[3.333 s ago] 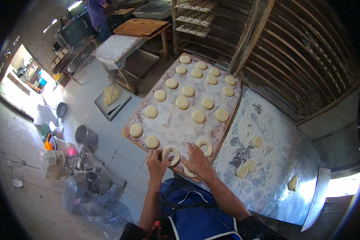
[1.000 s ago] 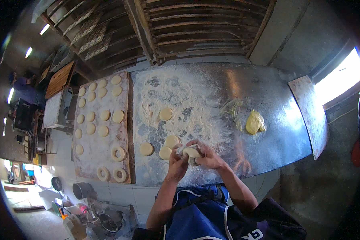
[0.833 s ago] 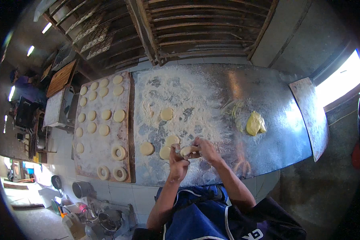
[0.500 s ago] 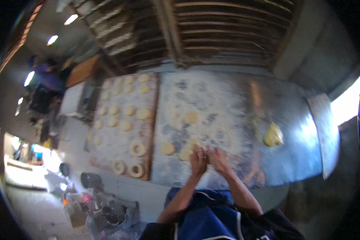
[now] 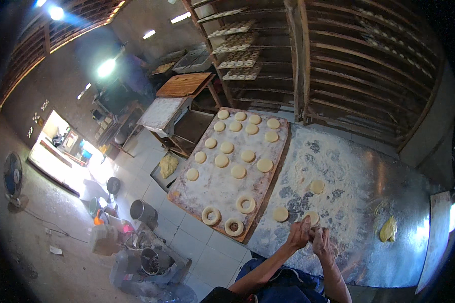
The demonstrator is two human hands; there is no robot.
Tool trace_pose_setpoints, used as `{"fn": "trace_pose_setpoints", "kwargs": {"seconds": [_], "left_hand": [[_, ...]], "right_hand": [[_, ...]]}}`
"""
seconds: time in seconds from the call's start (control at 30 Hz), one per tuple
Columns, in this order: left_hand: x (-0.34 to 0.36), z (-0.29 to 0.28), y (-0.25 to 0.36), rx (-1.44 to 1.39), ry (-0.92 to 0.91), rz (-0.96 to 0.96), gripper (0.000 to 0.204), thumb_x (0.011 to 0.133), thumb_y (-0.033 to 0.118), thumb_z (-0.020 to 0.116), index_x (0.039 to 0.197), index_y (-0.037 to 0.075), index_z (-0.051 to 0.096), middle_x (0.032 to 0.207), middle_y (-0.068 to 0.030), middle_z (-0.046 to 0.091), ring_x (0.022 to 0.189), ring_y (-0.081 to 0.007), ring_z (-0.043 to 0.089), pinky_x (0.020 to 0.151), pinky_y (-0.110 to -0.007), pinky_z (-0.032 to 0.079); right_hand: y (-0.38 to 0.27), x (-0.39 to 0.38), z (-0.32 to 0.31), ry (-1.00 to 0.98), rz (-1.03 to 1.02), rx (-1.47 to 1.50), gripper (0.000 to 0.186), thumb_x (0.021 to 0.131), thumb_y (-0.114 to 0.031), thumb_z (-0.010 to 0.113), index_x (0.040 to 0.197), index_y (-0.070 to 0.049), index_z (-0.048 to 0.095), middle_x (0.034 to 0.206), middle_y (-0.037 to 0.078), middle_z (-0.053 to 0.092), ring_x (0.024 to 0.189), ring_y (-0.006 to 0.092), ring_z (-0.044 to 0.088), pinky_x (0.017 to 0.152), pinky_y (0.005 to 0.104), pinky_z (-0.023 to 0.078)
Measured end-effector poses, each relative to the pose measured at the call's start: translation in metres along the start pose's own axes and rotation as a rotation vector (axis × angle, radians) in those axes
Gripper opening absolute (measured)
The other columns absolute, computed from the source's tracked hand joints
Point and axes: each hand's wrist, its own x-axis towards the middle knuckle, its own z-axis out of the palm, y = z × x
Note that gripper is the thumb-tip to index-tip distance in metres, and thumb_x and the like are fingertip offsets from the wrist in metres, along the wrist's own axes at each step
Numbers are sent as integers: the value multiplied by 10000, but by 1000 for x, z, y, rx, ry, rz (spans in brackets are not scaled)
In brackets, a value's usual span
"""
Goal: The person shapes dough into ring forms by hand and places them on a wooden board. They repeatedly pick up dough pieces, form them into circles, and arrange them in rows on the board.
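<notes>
Dark fan (image 5: 12,174) and metal pot (image 5: 143,211)

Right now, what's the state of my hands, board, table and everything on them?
Left hand: fingers bent, grip unclear
Right hand: fingers bent, grip unclear
Dough rounds: flat, without holes
Dough rings: hole through each
Board: floured, partly filled
Table: floury left, barer right
Yellow lump: irregular

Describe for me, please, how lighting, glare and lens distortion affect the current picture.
Head view: the doorway is washed out, and a bright lamp flares beside the hazy co-worker; same head view: glare whitens the right end of the metal table, the slats of the wooden rack bow, corners go black, and the left hand shows little finger detail.
</notes>
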Motion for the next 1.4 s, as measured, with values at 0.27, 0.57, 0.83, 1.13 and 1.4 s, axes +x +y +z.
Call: {"fn": "trace_pose_setpoints", "kwargs": {"seconds": [0.27, 0.57, 0.83, 1.13, 1.4], "left_hand": [[2, -51, 9, 108, 59, 290, 402, 988, 391, 429, 764, 57, 441, 707, -59, 449, 620, -223, 432, 622, -375, 400], [-3, -102, 28, 3, 55, 301, 339, 1003, 346, 451, 792, 80, 442, 745, -42, 463, 682, -235, 518, 677, -375, 437], [-15, -162, 49, -65, 168, 205, 301, 1008, 285, 386, 780, 90, 416, 729, -57, 434, 655, -228, 472, 603, -373, 390], [-27, -243, 33, 98, 595, 496, 342, 1001, 317, 422, 798, 44, 461, 736, -21, 443, 666, -164, 435, 640, -358, 404], [11, -339, 83, 343, 737, 136, 376, 998, 322, 403, 799, 23, 514, 666, -109, 493, 621, -283, 481, 604, -407, 406]], "right_hand": [[-27, 4, 39, -193, -367, -401, 478, 968, -384, 482, 790, 40, 611, 599, 153, 545, 574, 266, 524, 591, 424, 428], [-27, -1, 70, -356, -676, -615, 313, 905, -43, 576, 1217, -67, 562, 957, 196, 579, 809, 381, 566, 652, 494, 456], [-26, 19, 127, -522, -395, -369, 135, 906, -117, 569, 1010, -41, 613, 768, 144, 608, 618, 307, 562, 542, 402, 428], [-77, 22, 231, -690, 195, 97, 375, 978, -334, 545, 902, 29, 601, 870, 105, 616, 854, 163, 584, 718, 311, 488], [-127, 62, 305, -571, -175, -256, 428, 783, -258, 717, 1065, 31, 575, 948, 198, 645, 935, 274, 628, 854, 396, 477]]}}
